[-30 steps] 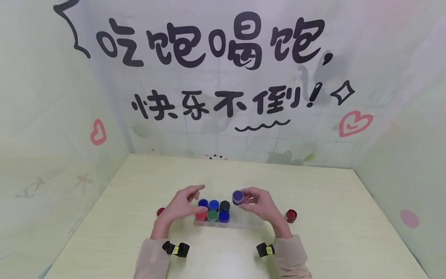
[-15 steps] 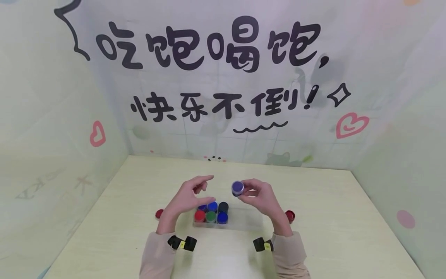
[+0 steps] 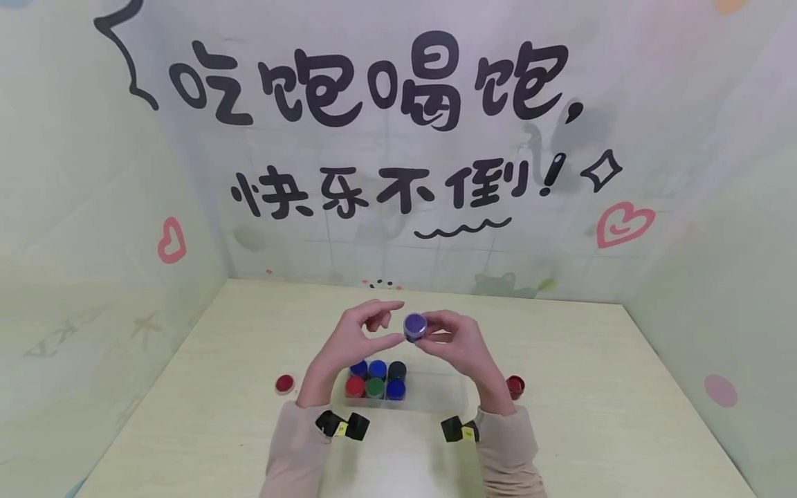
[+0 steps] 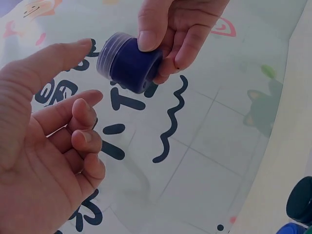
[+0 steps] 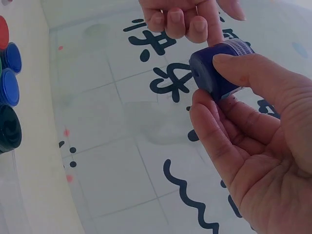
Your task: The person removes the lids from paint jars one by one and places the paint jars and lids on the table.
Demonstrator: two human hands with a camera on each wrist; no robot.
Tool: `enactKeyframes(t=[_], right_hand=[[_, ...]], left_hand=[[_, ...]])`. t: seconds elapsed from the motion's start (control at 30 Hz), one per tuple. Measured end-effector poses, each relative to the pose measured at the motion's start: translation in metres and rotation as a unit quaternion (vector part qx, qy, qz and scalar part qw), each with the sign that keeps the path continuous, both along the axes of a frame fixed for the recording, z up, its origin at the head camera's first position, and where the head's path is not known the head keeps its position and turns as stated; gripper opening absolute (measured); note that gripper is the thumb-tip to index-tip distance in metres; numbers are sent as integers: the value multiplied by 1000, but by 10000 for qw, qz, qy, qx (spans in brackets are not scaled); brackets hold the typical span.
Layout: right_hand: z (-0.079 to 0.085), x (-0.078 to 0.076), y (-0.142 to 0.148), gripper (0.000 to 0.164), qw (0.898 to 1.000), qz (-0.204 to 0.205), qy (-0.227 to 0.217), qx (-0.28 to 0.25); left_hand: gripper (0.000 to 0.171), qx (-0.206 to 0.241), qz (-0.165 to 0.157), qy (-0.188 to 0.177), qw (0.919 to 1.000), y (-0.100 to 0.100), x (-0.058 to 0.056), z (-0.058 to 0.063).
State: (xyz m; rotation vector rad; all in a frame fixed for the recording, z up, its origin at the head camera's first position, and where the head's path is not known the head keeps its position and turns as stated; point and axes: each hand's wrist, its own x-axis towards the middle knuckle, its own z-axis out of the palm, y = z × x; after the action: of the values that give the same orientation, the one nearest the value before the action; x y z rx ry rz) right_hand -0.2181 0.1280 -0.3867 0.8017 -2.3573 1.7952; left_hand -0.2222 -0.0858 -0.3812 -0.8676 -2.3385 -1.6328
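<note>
My right hand (image 3: 457,339) pinches a small dark blue-purple paint jar (image 3: 415,326) between thumb and fingers, above the table. In the left wrist view the jar (image 4: 134,63) lies tilted, its clear ribbed lid (image 4: 114,54) facing my left hand (image 4: 48,141). That hand's thumb and index finger are spread on either side of the lid, apart from it, while the other fingers are loosely curled. Below both hands, a clear plastic tray (image 3: 436,391) carries several paint jars, among them a red jar (image 3: 355,386) and a green jar (image 3: 375,387) in its left part.
A red lid or shallow cap (image 3: 284,384) lies on the table left of the tray. An opened red paint jar (image 3: 515,386) stands to the right, beside my right wrist. A printed cloth wall (image 3: 386,242) rises behind the pale table (image 3: 205,394).
My left hand has risen and moved right, close to the jar's lid. The right hand has lifted the jar away from the tray and slightly left.
</note>
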Motion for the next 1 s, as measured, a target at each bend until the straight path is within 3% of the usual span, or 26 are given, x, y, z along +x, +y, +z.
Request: enactKeyframes(t=[0.1,0.2,0.33,0.4,0.8,1.0], right_hand=[[2,1,-3,35,10000,56,-44,-59],[3,2,-5,34,9999,81,-112,-69],[4,2,-7,34,9998,127,-144,-37],[4,2,-8,33,9998,151,-139,-1],[1,2,-11,30,9997,108,-225,60],[-3,1,-11,30,9996,70,-268,92]], left_hand=[[43,-9,-161,61,9999,6,8,15],[41,-60,-272,102,9996,8,7,17],[38,-112,-340,140,9993,7,-1,4],[36,-139,-328,84,9993,7,-1,4],[30,-213,181,-363,9990,13,13,20],[38,-347,120,-106,9993,11,6,6]])
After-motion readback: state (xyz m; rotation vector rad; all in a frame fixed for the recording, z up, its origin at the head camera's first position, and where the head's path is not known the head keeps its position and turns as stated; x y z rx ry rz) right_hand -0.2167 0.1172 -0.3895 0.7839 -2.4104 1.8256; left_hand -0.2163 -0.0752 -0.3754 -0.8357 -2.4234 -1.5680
